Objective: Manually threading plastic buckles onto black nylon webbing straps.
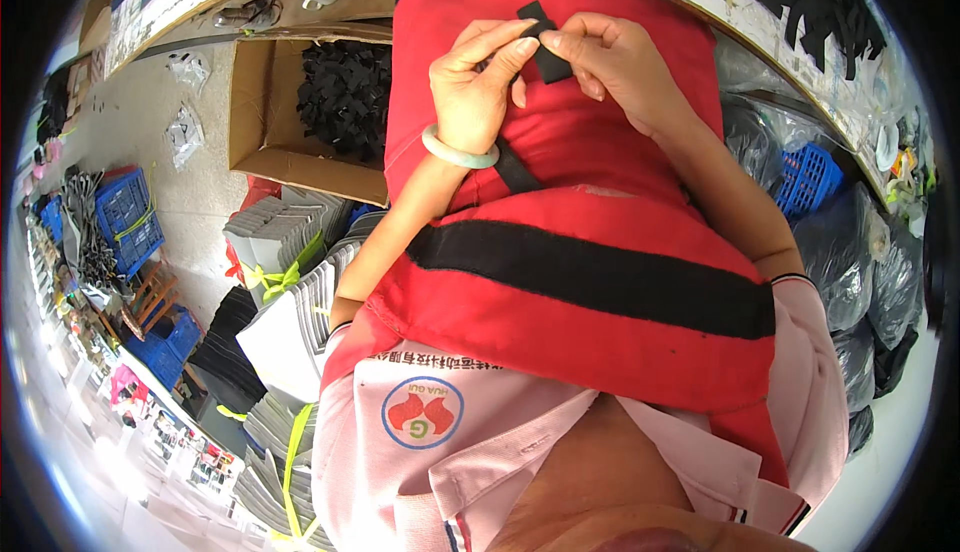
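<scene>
A small flat black strip [553, 69] is pinched between my two hands over my lap. My left hand [468, 90], with a pale bangle [460, 149] on its wrist, has thumb and fingertips closed on the strip's left side. From the right, my right hand [622, 64] grips the same strip between thumb and forefinger, its other fingers curled. The strip looks like fabric or webbing, but its exact kind cannot be made out. Beneath both hands spreads a red apron [610, 162] with a black band [590, 277].
Left of my lap, an open cardboard box [310, 174] holds a heap of small black pieces [345, 97]. Stacked grey sheets [290, 237] tied with green strips stand nearer me. A worktable edge [790, 92], a blue basket [808, 180] and dark plastic bags [835, 252] line the right.
</scene>
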Available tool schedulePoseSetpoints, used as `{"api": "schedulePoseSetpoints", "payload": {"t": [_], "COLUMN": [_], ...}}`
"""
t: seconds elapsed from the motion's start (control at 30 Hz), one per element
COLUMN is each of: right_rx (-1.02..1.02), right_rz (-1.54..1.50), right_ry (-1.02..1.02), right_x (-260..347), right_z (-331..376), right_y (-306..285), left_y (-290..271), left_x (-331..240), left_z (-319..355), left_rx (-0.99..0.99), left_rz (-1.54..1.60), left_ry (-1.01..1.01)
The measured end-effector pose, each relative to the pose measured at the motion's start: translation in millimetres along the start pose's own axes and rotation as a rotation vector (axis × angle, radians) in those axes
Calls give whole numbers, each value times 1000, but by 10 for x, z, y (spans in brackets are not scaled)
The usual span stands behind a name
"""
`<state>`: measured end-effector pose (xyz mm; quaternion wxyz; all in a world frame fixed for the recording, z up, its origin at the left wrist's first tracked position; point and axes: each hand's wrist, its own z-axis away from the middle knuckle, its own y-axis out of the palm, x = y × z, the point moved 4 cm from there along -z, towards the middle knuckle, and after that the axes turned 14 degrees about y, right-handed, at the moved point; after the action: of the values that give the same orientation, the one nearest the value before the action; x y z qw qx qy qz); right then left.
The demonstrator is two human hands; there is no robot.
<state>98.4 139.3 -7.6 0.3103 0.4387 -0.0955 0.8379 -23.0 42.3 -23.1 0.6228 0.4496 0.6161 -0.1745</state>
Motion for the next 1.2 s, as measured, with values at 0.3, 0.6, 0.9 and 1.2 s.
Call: {"api": "schedulePoseSetpoints", "payload": {"t": [0.3,0.6,0.9,1.2], "right_rx": [198,74,95,34], "right_rz": [-42,87,15,26], "right_ry": [62,-126,-123,-69], "right_x": [8,29,28,-184], "right_z": [-2,-30,3,-133], "right_y": [-123,-207,-153,-12], "left_y": [27,23,-10,-132], "left_x": [-95,-191,-218,-354], "left_z": [35,126,167,229], "left_rx": [106,270,227,224], "left_rz": [-78,-178,-128,-119], "left_ry": [17,82,21,-270]}}
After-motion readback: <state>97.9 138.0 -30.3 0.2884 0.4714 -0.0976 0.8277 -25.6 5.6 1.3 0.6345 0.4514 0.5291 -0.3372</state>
